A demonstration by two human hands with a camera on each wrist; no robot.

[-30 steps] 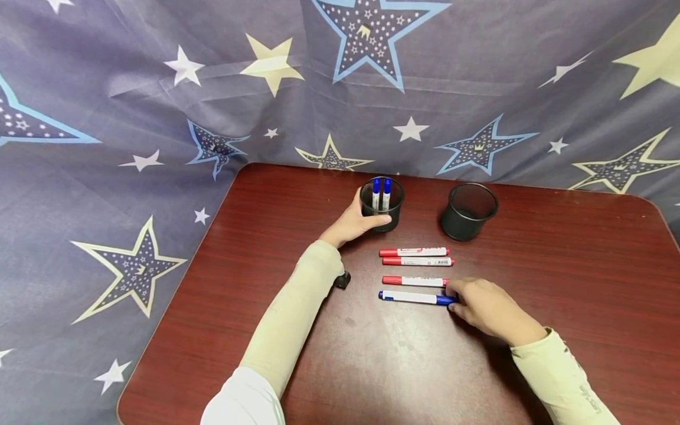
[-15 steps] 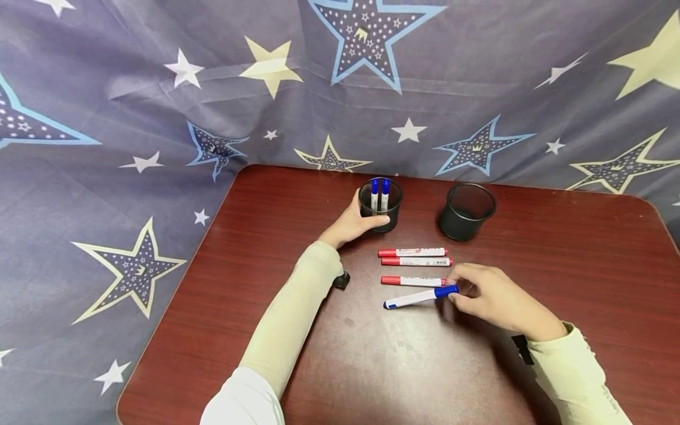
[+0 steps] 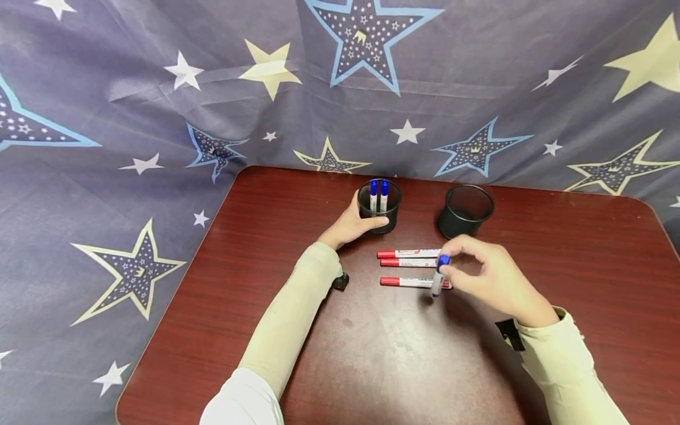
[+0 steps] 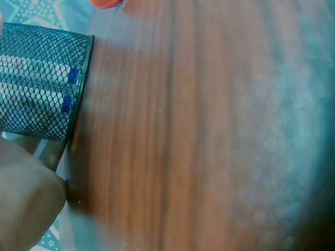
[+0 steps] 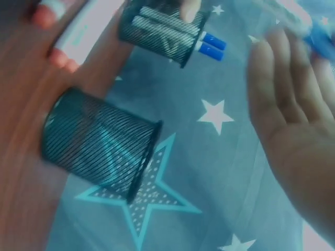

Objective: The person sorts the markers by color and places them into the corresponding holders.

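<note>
My left hand (image 3: pixel 355 225) grips the near left side of a black mesh pen cup (image 3: pixel 386 223). Two blue-capped markers (image 3: pixel 373 198) stand upright inside that cup; in the left wrist view they show through the mesh (image 4: pixel 36 83). Above the table, my right hand (image 3: pixel 491 277) pinches a blue-capped marker (image 3: pixel 438 277) near its cap, its body pointing down. Behind it, three red markers (image 3: pixel 406 282) lie sideways on the table, their right parts partly covered by the hand and the held marker. In the right wrist view the held marker (image 5: pixel 293 15) is blurred.
A second black mesh pen cup (image 3: pixel 459 221) stands to the right of the first, with no marker visible in it. The brown table (image 3: pixel 239 248) ends at the back against a grey star-patterned cloth (image 3: pixel 175 118).
My right hand has picked the blue marker up from the table, raised it and turned it from lying flat to nearly upright. The left hand stays on its cup.
</note>
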